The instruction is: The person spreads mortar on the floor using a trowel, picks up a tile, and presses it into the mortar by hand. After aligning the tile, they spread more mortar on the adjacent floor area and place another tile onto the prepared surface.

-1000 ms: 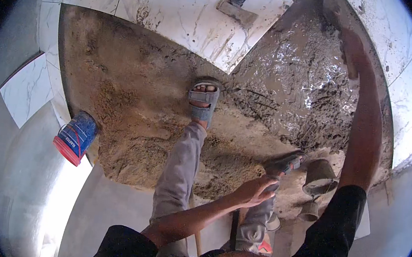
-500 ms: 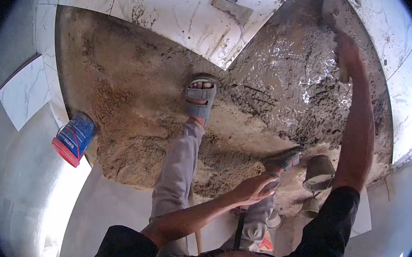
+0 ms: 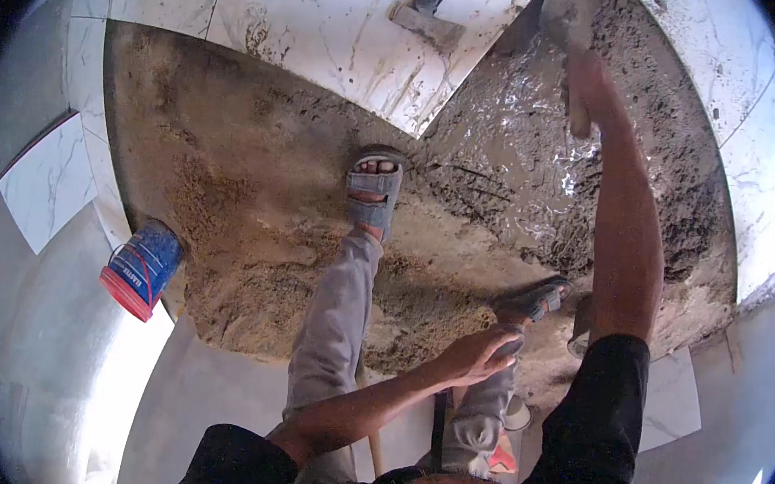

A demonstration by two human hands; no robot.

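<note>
My right hand (image 3: 593, 86) is closed around the handle of a trowel (image 3: 568, 15). The blade lies flat against wet grey mortar (image 3: 531, 107) at the upper right, near the edge of the marbled floor tiles (image 3: 333, 31). The butt of the wooden handle sticks out below my fist. My left hand (image 3: 477, 357) rests over my right leg near the knee, fingers loosely stretched and holding nothing.
A hatchet-like hammer (image 3: 432, 20) lies on the tiles. A blue bucket with a red rim (image 3: 144, 265) lies tipped at left, near a loose tile (image 3: 48, 181). Another bucket (image 3: 581, 328) is partly hidden behind my right arm. Sandals (image 3: 374, 185) stand on sandy ground (image 3: 253, 182).
My right hand has swept the trowel leftward and slightly up across the mortar, toward the tile edge. My right forearm now covers more of the bucket. My left hand stays on my leg.
</note>
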